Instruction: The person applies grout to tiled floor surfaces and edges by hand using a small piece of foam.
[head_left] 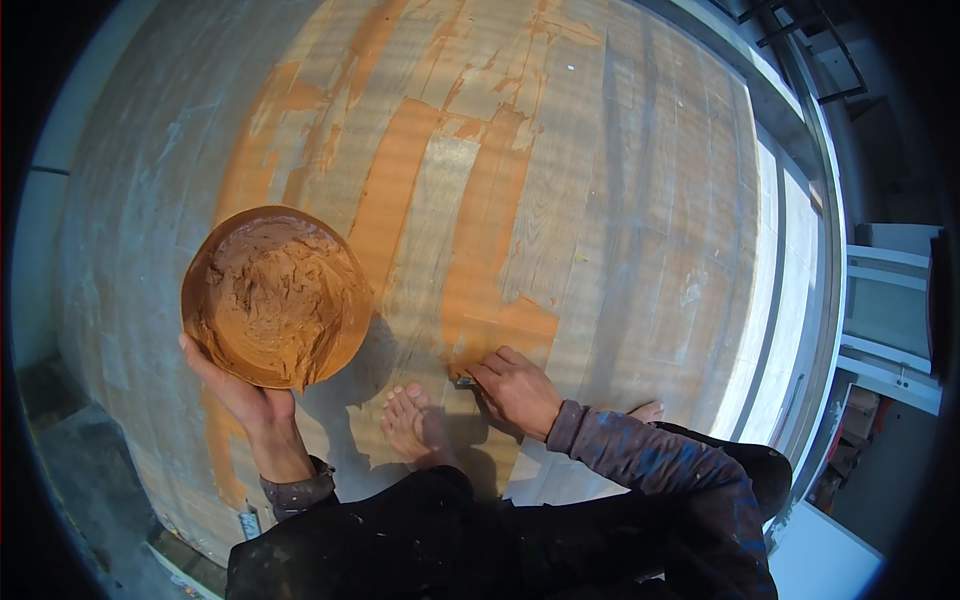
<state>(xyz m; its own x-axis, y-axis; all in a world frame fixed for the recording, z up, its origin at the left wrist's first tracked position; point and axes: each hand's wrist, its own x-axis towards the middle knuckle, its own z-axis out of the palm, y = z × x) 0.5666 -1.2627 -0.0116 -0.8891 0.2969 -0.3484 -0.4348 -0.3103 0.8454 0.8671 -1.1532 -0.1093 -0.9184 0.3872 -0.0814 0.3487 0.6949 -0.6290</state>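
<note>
My left hand [240, 390] grips the rim and underside of a round bowl [275, 295] heaped with thick brown-orange paste. My right hand [510, 385] is low over the wood-plank floor [650, 200], its fingers closed on a small flat spreader [462, 379], mostly hidden by the fingers, at the edge of an orange smear [500, 325]. More orange streaks of the same colour run along several planks ahead and left of me. My bare left foot [418, 425] rests on the floor between my hands.
A white-framed sill or track [778, 300] runs along the right side, with dark railings [820, 60] at the upper right and small boxes [855, 430] beyond it. A pale wall [45, 250] and a grey lower surface [75, 480] are at the left. My other foot [648, 410] shows at right.
</note>
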